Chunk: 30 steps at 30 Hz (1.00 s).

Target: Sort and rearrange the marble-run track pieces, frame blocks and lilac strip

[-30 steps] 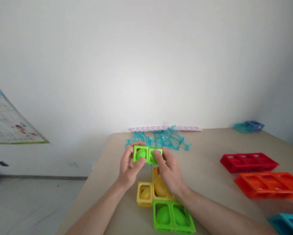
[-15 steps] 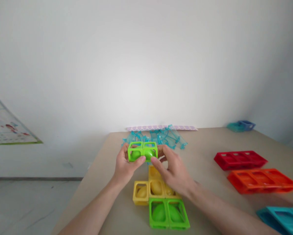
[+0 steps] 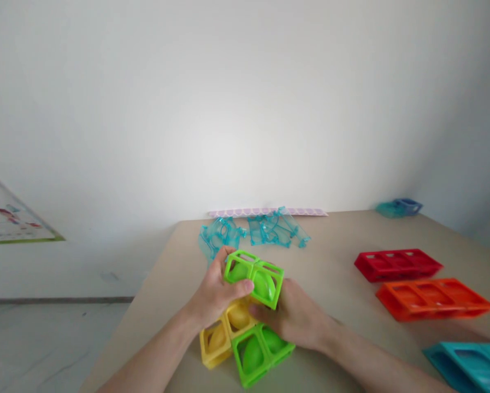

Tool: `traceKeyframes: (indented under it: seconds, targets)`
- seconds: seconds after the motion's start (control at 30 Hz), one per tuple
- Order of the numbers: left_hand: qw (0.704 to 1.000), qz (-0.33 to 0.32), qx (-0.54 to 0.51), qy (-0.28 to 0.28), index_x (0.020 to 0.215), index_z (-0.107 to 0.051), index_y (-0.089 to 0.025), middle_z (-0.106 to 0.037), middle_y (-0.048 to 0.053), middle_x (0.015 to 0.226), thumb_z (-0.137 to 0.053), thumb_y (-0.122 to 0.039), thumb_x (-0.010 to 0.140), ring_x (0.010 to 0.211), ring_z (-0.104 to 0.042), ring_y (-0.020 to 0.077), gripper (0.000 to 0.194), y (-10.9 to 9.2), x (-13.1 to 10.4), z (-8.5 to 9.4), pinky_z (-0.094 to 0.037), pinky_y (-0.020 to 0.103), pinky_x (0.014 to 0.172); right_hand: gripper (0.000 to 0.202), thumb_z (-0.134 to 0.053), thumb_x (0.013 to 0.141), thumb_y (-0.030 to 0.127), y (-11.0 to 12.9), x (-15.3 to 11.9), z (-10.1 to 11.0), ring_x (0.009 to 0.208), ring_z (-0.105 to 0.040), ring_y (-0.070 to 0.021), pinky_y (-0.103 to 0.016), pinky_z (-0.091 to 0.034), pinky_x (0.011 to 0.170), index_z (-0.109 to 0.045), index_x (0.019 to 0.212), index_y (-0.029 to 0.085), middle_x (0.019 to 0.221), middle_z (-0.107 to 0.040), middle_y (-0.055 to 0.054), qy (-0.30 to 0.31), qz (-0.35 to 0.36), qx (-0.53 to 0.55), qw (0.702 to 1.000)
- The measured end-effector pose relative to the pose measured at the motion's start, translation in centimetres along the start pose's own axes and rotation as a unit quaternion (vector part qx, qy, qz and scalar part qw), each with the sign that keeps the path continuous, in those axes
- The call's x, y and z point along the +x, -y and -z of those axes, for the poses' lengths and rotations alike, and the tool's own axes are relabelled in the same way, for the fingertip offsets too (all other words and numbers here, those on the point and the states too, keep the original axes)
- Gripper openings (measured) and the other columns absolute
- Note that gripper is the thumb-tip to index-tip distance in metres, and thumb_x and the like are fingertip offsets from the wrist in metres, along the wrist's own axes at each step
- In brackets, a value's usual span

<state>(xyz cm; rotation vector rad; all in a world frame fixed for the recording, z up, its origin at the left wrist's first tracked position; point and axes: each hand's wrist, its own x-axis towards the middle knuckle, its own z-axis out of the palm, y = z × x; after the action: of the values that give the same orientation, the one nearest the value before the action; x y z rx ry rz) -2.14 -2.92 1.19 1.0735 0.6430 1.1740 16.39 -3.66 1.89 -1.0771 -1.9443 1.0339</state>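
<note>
My left hand (image 3: pixel 212 295) is closed around a bright green two-cell block (image 3: pixel 264 285), its thumb across the front. This block is tilted down to the right, above a joined group of yellow cube-frame blocks (image 3: pixel 216 339). Each cell has a rounded piece inside. My right hand (image 3: pixel 302 316) grips the yellow group from the right, thumb over its top; its other fingers are hidden. A second green two-cell block (image 3: pixel 253 357) sits against the near side of the yellow group. The back of the yellow group is covered by the held block and my hands.
Toward the right lie a red three-cell block (image 3: pixel 398 266), an orange one (image 3: pixel 433 299) and a teal one (image 3: pixel 470 363). Clear teal plastic pieces (image 3: pixel 275 228) are heaped by a patterned strip (image 3: pixel 265 212) along the wall. Blue pieces (image 3: pixel 408 206) rest in the back right corner.
The held green block has come down and tilted to the right. My right hand has left it and taken hold of the yellow group, which has turned with its attached green block.
</note>
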Motion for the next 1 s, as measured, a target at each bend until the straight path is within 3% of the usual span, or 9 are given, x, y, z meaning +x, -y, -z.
traceKeyframes:
  seconds: [0.1,0.2,0.3,0.37,0.5,0.67,0.8,1.0]
  targets:
    - [1.000,0.026,-0.005,-0.011,0.109,-0.038,-0.027,-0.063,-0.001,0.094,-0.078,-0.016,0.070,0.076,-0.065,0.0140,0.057,0.1,0.3,0.3,-0.054,0.030,0.072,0.041,-0.071,0.070,0.027,-0.2,-0.3,1.2,0.051,-0.058,-0.0134,-0.022,-0.046,0.047,-0.058,0.108,0.020,0.073,-0.068,0.001,0.140,-0.056,0.018,0.988]
    - [0.999,0.038,0.001,-0.004,0.111,-0.036,-0.030,-0.062,-0.003,0.092,-0.078,-0.017,0.071,0.071,-0.064,0.0120,0.059,0.0,0.4,0.6,-0.053,0.027,0.067,0.026,-0.062,0.073,0.024,-1.0,-0.3,2.7,0.040,-0.056,-0.0126,-0.019,-0.043,0.036,-0.058,0.097,0.015,0.058,-0.064,0.000,0.295,-0.158,0.095,0.938]
    - [0.998,0.030,0.060,0.012,0.119,-0.038,-0.032,-0.063,-0.002,0.093,-0.076,-0.018,0.072,0.072,-0.064,0.0125,0.062,-0.3,0.3,0.6,-0.051,0.024,0.065,0.011,-0.050,0.070,0.015,-1.4,0.1,3.2,0.043,-0.060,-0.0120,-0.017,-0.045,0.039,-0.059,0.077,0.014,0.060,-0.066,-0.003,0.352,-0.171,0.154,0.907]
    - [0.995,0.020,0.100,0.021,0.126,-0.038,-0.033,-0.064,0.000,0.095,-0.076,-0.019,0.072,0.075,-0.065,0.0145,0.068,-0.5,0.2,0.6,-0.051,0.025,0.067,0.021,-0.048,0.064,0.010,-1.5,0.3,3.0,0.043,-0.060,-0.0111,-0.016,-0.045,0.040,-0.060,0.081,0.014,0.061,-0.067,-0.002,0.340,-0.163,0.184,0.908]
    - [0.991,0.006,0.129,0.030,0.132,-0.043,-0.032,-0.064,0.003,0.102,-0.079,-0.019,0.068,0.086,-0.066,0.0207,0.074,-0.7,0.1,0.5,-0.053,0.030,0.076,0.052,-0.049,0.058,0.006,-1.6,0.4,2.4,0.041,-0.059,-0.0101,-0.014,-0.042,0.040,-0.056,0.109,0.016,0.066,-0.069,0.001,0.282,-0.155,0.216,0.922]
    - [1.000,-0.001,0.013,-0.012,0.115,-0.054,-0.029,-0.063,-0.001,0.090,-0.077,-0.017,0.070,0.073,-0.064,0.0139,0.052,-0.5,0.6,0.1,-0.052,0.025,0.068,0.065,-0.045,0.054,0.008,-2.1,0.6,2.6,0.037,-0.057,-0.0119,-0.015,-0.040,0.036,-0.055,0.118,0.017,0.052,-0.065,0.004,0.228,-0.171,0.180,0.942]
    - [0.999,0.008,0.010,-0.041,0.101,-0.053,-0.025,-0.061,-0.003,0.080,-0.077,-0.019,0.070,0.069,-0.063,0.0134,0.040,-0.3,0.8,0.2,-0.051,0.025,0.065,0.060,-0.043,0.052,0.011,-2.4,1.2,2.5,0.037,-0.059,-0.0135,-0.015,-0.040,0.034,-0.062,0.109,0.017,0.056,-0.068,0.000,0.148,-0.228,0.171,0.947]
    - [0.994,-0.009,0.075,-0.076,0.102,-0.052,-0.025,-0.060,-0.005,0.079,-0.078,-0.020,0.070,0.065,-0.059,0.0099,0.042,-0.1,1.0,0.9,-0.047,0.020,0.061,0.031,-0.044,0.050,0.014,-3.2,1.9,2.2,0.038,-0.059,-0.0166,-0.021,-0.048,0.034,-0.064,0.074,0.014,0.046,-0.061,-0.002,0.027,-0.253,0.221,0.942]
